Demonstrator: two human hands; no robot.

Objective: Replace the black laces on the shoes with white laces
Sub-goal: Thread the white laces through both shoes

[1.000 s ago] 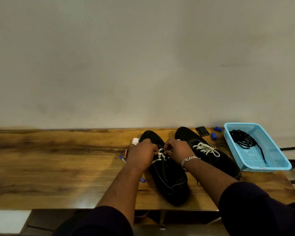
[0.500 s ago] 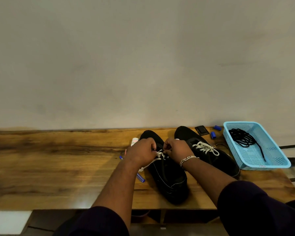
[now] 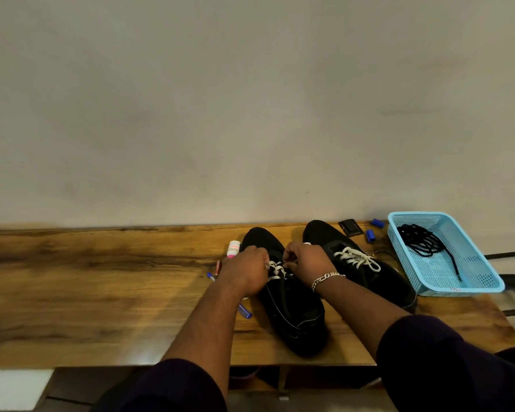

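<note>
Two black shoes stand side by side on the wooden table. The left shoe has a white lace part-way up its eyelets. My left hand and my right hand meet over it, each pinching a strand of that white lace; the fingertips hide the ends. The right shoe carries a tied white lace. The black laces lie coiled in a light blue basket at the right.
A small white bottle and pens lie left of the shoes. A black case and two blue caps sit near the wall behind the right shoe. The table's front edge runs close below the left shoe.
Both hands stay over the left shoe's lace; the left hand drew a strand out to the left, then came back in close to the right hand.
</note>
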